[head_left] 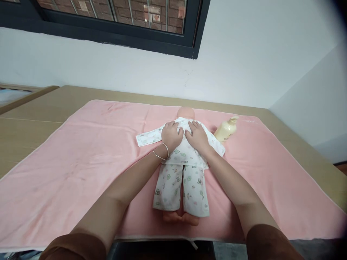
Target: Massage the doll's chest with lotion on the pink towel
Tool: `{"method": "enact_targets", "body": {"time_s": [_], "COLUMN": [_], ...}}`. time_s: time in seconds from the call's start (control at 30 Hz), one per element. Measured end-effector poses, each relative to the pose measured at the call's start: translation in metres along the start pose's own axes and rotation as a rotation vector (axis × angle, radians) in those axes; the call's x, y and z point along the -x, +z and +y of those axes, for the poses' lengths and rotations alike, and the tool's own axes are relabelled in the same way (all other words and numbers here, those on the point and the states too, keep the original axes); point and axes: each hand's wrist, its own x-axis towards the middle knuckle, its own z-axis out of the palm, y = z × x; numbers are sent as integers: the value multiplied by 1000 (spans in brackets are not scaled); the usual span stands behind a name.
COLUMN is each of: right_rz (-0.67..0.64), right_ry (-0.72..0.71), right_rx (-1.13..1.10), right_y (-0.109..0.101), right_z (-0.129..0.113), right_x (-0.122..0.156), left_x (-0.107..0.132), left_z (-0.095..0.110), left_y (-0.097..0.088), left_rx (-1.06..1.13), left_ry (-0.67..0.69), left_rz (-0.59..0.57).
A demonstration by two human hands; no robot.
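Observation:
A baby doll point(181, 169) in white printed pyjamas lies on a pink towel point(81, 155), its head away from me and its bare feet towards me. My left hand point(171, 134) rests flat on the doll's upper back, fingers spread, with two thin bangles at the wrist. Beside it, my right hand point(197, 136) also lies flat and open on the upper back, on the right side. Both palms press on the pyjama top and hold nothing.
A cream pump bottle point(226, 130) lies on the towel just right of the doll's shoulder. The towel covers a wooden table point(32, 119) set against a white wall under a dark-framed window point(121, 21). A wooden rail point(27, 94) shows at the far left.

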Motion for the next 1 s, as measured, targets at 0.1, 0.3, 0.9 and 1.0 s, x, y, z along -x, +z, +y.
{"method": "enact_targets", "body": {"time_s": [0.1, 0.3, 0.9, 1.0], "right_rz": [-17, 13, -38, -17], "right_ry": [3, -52, -213, -210], "right_rx": [-3, -5, 9, 44], "right_y": [4, 5, 0, -4], "right_z": [4, 9, 13, 4], "right_x": [-2, -4, -9, -5], "left_x": [-4, -8, -12, -8], "left_z": [-3, -6, -6, -1], "left_y": [2, 3, 0, -2], "left_rx": [23, 40, 95, 45], "left_ry": [42, 78, 208, 191], "left_rz": [-66, -138, -171, -108]}}
